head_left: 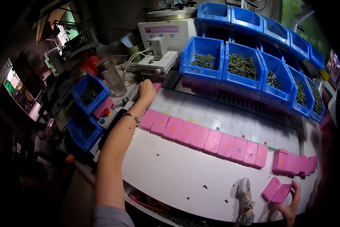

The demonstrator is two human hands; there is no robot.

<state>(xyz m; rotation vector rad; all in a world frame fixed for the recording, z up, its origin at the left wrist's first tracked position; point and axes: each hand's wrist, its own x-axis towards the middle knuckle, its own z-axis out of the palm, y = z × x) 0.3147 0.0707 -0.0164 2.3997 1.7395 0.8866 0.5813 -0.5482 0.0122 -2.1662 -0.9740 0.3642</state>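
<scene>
My left hand (147,90) reaches far across the table, fingers closed on a pink block (157,86) at the front of a small white clamp-like machine (158,63). Only part of that block shows. At the near right, my right hand (291,206) grips the edge of a pink block (281,193) between thumb and fingers. A second pink block (271,188) lies against it, the two forming a V; whether they are joined I cannot tell. Between my arms, a long row of pink blocks (211,142) with small coloured dots runs across the white table (170,162).
More pink blocks (291,162) stand at the right. A tied grey-white cloth bundle (245,200) lies at the front. Blue bins (204,42) with small green pieces rise at the back; other blue bins (83,132) and a clear jar (113,77) stand at left.
</scene>
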